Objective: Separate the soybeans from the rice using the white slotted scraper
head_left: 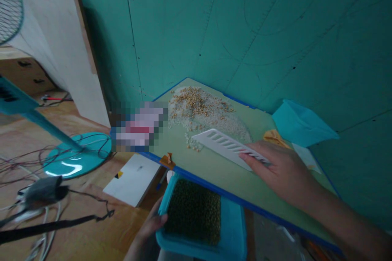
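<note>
white slotted scraper (226, 147), one: lies flat mid-way across green board (214, 171), far tip touching the one grain pile (202, 110) at the board's far corner. right hand (281, 171) laid over scraper's near end, fingers stretched out, thumb hidden; cannot tell whether gripping or only pressing. left hand (150, 226) curled round left rim of one blue tray (235, 232), full of green beans (192, 212), just below the board's near blue edge. bare board open between scraper and that edge.

Bare left grip (151, 225), bare right grip (283, 171)
</note>
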Demonstrator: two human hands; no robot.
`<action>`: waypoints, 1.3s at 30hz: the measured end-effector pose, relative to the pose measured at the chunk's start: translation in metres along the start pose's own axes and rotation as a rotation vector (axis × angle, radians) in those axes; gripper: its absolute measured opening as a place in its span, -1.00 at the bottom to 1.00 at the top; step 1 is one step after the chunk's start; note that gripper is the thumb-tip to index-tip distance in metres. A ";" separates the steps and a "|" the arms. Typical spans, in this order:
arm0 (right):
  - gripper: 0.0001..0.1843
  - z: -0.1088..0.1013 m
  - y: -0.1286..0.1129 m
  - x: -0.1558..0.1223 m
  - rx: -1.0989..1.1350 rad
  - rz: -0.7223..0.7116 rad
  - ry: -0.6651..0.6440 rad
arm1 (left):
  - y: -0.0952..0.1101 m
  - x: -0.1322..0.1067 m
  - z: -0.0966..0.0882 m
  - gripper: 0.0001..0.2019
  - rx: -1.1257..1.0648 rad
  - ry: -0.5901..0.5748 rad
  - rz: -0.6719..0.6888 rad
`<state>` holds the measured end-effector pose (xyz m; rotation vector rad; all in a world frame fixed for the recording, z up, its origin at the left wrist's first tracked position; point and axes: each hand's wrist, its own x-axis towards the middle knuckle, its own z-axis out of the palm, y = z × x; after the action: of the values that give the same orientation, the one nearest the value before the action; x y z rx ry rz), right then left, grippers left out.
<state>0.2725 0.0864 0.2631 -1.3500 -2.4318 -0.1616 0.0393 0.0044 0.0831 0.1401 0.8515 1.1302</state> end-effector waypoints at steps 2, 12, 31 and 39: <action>-0.87 0.003 -0.001 0.001 0.014 -0.013 -0.024 | 0.000 0.001 -0.001 -0.60 0.007 0.005 -0.006; -0.86 0.006 -0.013 0.006 0.037 -0.088 -0.083 | 0.000 0.000 0.002 -0.64 0.015 0.005 -0.018; -0.82 -0.001 -0.024 -0.019 0.024 -0.143 -0.090 | 0.010 -0.001 0.008 -0.56 -0.021 -0.056 -0.057; -0.83 -0.006 -0.027 -0.030 0.054 -0.168 -0.146 | 0.008 0.002 0.003 -0.53 -0.035 -0.064 -0.066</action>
<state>0.2652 0.0464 0.2597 -1.1711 -2.6511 -0.0395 0.0351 0.0105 0.0883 0.1183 0.7741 1.0727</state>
